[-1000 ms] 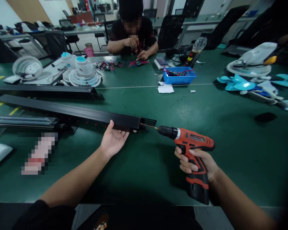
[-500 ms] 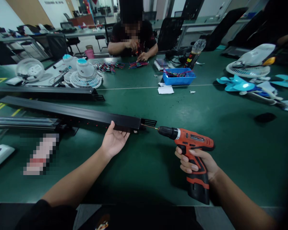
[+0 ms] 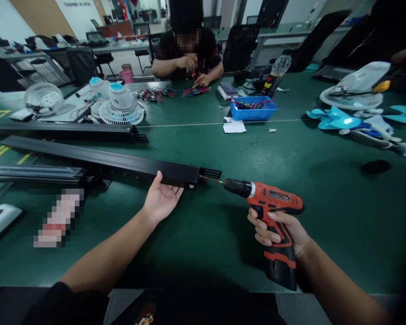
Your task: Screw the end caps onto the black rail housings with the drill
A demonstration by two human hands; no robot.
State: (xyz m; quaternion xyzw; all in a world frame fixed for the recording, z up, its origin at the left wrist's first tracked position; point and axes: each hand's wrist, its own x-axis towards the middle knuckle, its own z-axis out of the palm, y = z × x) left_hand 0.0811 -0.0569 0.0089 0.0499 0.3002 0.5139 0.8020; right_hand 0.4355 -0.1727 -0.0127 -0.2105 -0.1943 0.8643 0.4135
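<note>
A long black metal channel (image 3: 122, 160) lies slantwise over the green table, its slotted end tab (image 3: 211, 173) pointing right. My left hand (image 3: 162, 198) grips the channel near that end, thumb on the near side and fingers curled beneath. In my right hand (image 3: 274, 228) is an orange and black cordless drill (image 3: 274, 197), held by its handle with a finger by the trigger. The drill's long thin bit (image 3: 213, 180) reaches left to the end of the channel; where its tip sits inside is hidden.
Another black channel (image 3: 64, 131) lies behind, and a shiny rail (image 3: 34, 173) at left. A blue bin (image 3: 252, 109) of wires stands farther back. Fan parts (image 3: 122, 110) and blue fan blades (image 3: 336, 118) flank it. Across the table a person (image 3: 189, 54) handles wires.
Almost nothing differs; both hands, the channel and the drill keep their places. The view has shifted very slightly.
</note>
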